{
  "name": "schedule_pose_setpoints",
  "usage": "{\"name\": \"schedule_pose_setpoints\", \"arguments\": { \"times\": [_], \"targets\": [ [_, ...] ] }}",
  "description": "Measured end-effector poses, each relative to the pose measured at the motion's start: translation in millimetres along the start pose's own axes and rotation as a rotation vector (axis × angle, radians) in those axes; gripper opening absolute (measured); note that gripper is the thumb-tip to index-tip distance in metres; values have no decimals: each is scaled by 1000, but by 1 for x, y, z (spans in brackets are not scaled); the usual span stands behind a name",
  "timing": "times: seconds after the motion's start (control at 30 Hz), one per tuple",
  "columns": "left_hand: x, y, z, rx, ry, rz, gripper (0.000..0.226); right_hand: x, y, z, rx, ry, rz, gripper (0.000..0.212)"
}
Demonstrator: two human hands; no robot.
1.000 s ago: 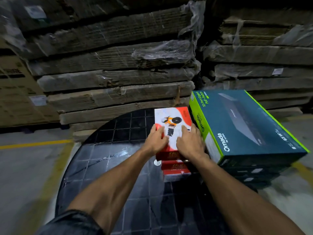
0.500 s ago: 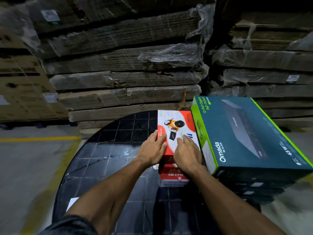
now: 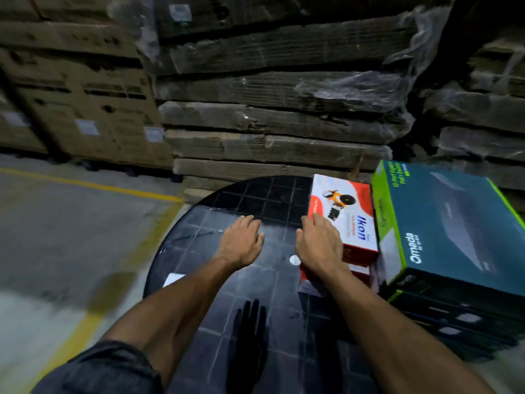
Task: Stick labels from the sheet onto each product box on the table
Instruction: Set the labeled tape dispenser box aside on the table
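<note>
A red and white Ikon box (image 3: 348,214) tops a short stack of similar boxes (image 3: 359,273) on the round black tiled table (image 3: 227,200). To its right stands a stack of teal and green Omada boxes (image 3: 454,228). My right hand (image 3: 319,245) rests with relaxed fingers on the near left edge of the top Ikon box. My left hand (image 3: 241,243) hovers open over the bare table, apart from the boxes. A small white sheet (image 3: 173,279) lies at the table's left rim; whether it carries labels is not visible.
Wrapped stacks of flattened cardboard (image 3: 278,118) rise right behind the table. Brown cartons (image 3: 85,109) stand at the back left. Grey floor with a yellow line (image 3: 93,184) lies to the left. A small white round spot (image 3: 294,260) sits on the table near the red boxes.
My left hand has come off the Ikon box and moved left over the table. My right hand has slid to the box's left edge. The view has swung left.
</note>
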State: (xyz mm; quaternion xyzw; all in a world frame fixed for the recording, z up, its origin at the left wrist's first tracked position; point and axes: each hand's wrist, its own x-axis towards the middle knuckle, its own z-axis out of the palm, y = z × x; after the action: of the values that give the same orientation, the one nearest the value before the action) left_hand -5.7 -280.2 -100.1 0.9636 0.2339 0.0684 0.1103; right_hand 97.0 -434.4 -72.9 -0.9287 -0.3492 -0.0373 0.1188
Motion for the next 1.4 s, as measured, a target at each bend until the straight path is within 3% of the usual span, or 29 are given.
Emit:
{"name": "schedule_pose_setpoints", "arguments": {
  "times": [0.17,0.3,0.5,0.63,0.77,0.83,0.97,1.07,1.13,1.27,1.4],
  "targets": [
    [-66,-71,9,54,-24,-199,34,-14,-69,25,37,34,-198,27],
    [-124,-138,30,53,-114,-383,35,-41,-118,69,72,-199,-179,28],
    [-177,-220,58,-10,-243,-464,40,-68,-173,140,279,-513,89,35],
    [-194,-248,69,-131,-371,-495,46,-77,-205,166,373,-617,320,18],
    [-197,-263,78,-352,-463,-583,61,-81,-228,185,389,-568,457,15],
    [-194,-268,80,-387,-456,-586,54,-83,-235,191,396,-557,497,14],
    [-181,-280,78,-442,-414,-606,34,-81,-247,195,416,-548,579,41],
    [-168,-287,77,-774,-388,-670,12,-82,-252,197,441,-533,626,47],
    [-160,-288,74,-993,-377,-721,20,-83,-253,198,452,-520,664,51],
    [-144,-283,64,-1190,-402,-704,25,-85,-253,201,696,-465,809,36],
    [-133,-276,63,-1173,-432,-618,23,-90,-248,191,1032,-429,928,14]
  ]
}}
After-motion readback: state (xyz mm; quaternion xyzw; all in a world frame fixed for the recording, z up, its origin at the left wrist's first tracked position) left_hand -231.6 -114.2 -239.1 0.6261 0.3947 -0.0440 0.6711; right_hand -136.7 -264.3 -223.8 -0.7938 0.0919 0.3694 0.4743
